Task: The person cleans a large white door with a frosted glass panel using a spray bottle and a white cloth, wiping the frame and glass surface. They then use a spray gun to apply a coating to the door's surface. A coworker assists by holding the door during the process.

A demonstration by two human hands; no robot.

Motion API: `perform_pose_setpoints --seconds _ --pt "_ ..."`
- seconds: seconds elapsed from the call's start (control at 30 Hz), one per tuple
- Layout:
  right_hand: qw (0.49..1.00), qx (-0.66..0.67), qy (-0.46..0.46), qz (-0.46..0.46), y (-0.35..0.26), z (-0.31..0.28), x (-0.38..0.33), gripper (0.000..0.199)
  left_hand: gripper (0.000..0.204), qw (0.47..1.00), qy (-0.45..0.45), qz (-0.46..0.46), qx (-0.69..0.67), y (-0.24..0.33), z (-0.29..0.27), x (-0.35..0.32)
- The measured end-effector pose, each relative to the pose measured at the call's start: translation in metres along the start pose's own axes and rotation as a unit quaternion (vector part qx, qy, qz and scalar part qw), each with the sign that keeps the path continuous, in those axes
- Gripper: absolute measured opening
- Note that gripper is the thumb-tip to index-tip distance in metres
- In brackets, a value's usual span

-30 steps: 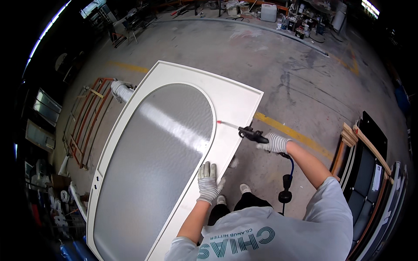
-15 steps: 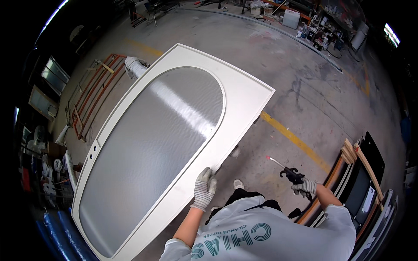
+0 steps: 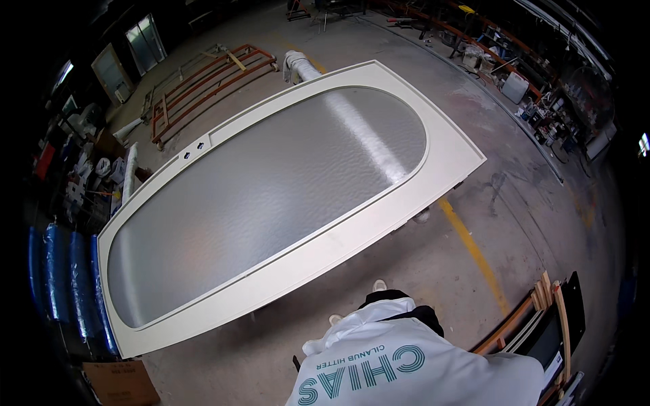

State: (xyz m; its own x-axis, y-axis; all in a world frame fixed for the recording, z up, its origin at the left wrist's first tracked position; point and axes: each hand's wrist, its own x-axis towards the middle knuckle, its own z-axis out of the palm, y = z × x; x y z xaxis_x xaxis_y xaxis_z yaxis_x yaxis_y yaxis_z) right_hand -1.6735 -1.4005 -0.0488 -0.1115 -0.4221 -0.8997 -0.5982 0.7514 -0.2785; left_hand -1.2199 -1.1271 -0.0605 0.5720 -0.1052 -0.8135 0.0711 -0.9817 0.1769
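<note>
Neither of my hands shows now; my torso in a white shirt point(image 3: 406, 358) takes up the lower edge, and the arms are out of sight. In front of me lies a large white door panel point(image 3: 291, 274), raised off the floor. Set in it is a long pane of rippled glass point(image 3: 257, 196) with rounded ends. Two small dark cutouts point(image 3: 193, 151) sit in its far edge. By my shirt's left side a small dark tip point(image 3: 296, 363) sticks out; what it belongs to is hidden.
At right, wooden strips point(image 3: 560, 325) and dark panels lean together. Blue-wrapped rolls point(image 3: 80, 291) stand at left above a cardboard box point(image 3: 122, 382). Beyond the door are an orange metal frame point(image 3: 203, 84) and a wrapped roll point(image 3: 301, 66). Cluttered shelving point(image 3: 542, 111) lines the far right.
My view has swung left. My left hand has left the door's edge, and my right hand with the black air blow gun has gone out of view.
</note>
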Motion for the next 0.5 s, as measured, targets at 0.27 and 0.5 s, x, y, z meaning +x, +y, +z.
perform_pose_setpoints --seconds 0.27,0.5 --pt "0.966 -0.101 0.005 -0.238 -0.15 0.05 -0.035 0.025 0.037 0.995 0.018 0.024 -0.095 -0.05 -0.028 -0.014" --pt "0.906 -0.157 -0.063 -0.388 -0.264 0.133 -0.1 0.027 0.041 0.982 0.144 -0.016 -0.124 -0.139 -0.114 -0.05"
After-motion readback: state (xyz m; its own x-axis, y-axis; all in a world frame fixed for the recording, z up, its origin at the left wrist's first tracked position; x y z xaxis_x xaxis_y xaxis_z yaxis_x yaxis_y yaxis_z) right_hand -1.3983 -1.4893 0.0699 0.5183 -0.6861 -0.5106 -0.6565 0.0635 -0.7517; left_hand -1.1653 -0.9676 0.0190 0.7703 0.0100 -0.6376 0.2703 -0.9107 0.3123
